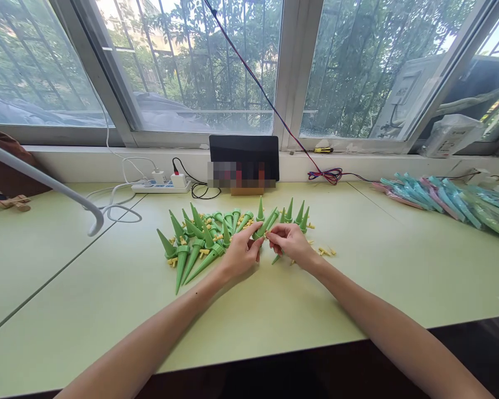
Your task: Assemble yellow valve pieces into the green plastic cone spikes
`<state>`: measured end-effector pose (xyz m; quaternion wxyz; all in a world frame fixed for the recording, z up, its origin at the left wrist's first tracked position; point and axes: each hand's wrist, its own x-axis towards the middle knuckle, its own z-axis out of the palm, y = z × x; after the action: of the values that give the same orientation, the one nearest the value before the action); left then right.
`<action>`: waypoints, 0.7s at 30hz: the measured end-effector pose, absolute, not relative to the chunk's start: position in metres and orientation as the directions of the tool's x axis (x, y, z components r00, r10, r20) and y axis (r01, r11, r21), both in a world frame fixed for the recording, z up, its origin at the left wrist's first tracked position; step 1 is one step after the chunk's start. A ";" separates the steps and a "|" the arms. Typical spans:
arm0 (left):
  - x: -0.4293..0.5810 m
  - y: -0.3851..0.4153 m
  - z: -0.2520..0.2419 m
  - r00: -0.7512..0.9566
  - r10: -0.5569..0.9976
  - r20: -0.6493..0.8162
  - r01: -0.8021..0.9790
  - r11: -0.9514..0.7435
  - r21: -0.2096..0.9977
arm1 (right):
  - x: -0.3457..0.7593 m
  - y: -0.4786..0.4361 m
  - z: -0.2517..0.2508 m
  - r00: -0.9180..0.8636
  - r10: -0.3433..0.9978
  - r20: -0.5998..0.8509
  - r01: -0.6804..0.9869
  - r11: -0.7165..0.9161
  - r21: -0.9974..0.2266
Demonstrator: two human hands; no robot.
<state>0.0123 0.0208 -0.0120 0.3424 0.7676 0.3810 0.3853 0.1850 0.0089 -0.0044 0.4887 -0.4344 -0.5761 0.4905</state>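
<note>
My left hand (243, 250) is closed around a green plastic spike (268, 223), its cone slanting up and away from me. Facing it, my right hand (291, 245) pinches a small yellow plastic piece (266, 235) against the spike's near end; the fingertips partly hide it. Many similar green spikes (183, 260) lie or stand point-up to the left of my hands. Several more upright spikes (290, 210) stand just beyond my right hand. Small yellow T-shaped pieces (325, 251) are scattered among the spikes and to the right.
A dark tablet (244, 152) leans at the back below the windows, near a white power strip (162, 185) with cables. A white curved bar (66, 180) reaches in from the left. Bagged coloured items (444, 197) lie at the right; a coiled cable (326, 175) rests behind.
</note>
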 end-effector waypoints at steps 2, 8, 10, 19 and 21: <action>0.012 0.021 -0.012 0.415 0.849 0.328 0.322 -0.474 0.819 | 0.185 0.008 -0.004 -0.146 0.981 0.124 0.006 0.127 -0.992; 0.013 0.020 -0.012 0.399 0.848 0.349 0.371 -0.497 0.784 | 0.184 0.008 -0.003 -0.131 0.984 0.120 0.038 0.126 -0.991; 0.014 0.020 -0.013 0.386 0.844 0.373 0.384 -0.515 0.766 | 0.184 0.008 -0.003 -0.124 0.985 0.121 0.061 0.129 -0.990; 0.015 0.019 -0.011 0.382 0.828 0.410 0.431 -0.552 0.714 | 0.183 0.005 -0.002 -0.134 0.955 0.266 0.280 0.294 -0.914; 0.015 0.019 -0.010 0.388 0.820 0.421 0.437 -0.566 0.700 | 0.183 0.004 -0.001 -0.144 0.940 0.310 0.331 0.341 -0.880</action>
<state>0.0150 0.0192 -0.0104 0.2474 0.7955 0.3950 0.3873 0.1827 0.0043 -0.0008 0.4574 -0.4676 -0.6792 0.3330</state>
